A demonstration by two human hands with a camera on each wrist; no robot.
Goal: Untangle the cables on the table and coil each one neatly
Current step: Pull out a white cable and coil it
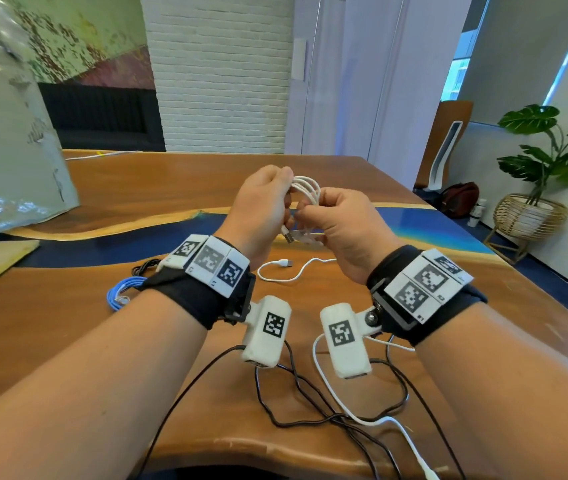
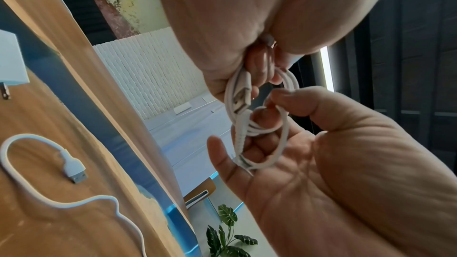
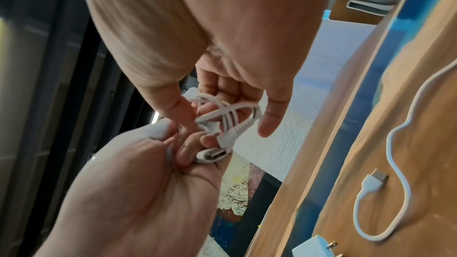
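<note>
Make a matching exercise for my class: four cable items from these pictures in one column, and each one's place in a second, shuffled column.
Things:
1. white coiled cable
2. blue network cable
3. loose white USB cable
4. white charger plug

Places:
A. lying uncoiled on the table, under the raised hands
B. on the table beside the loose cable's loop
C. held between left hand and right hand
D. bundled on the table, under the left wrist

Pairs: 1-C, 2-D, 3-A, 4-B

The table is glossy wood with a smooth blue resin band. The cable looks like matt white plastic with a metal plug. Black cloth straps wrap the wrists.
</note>
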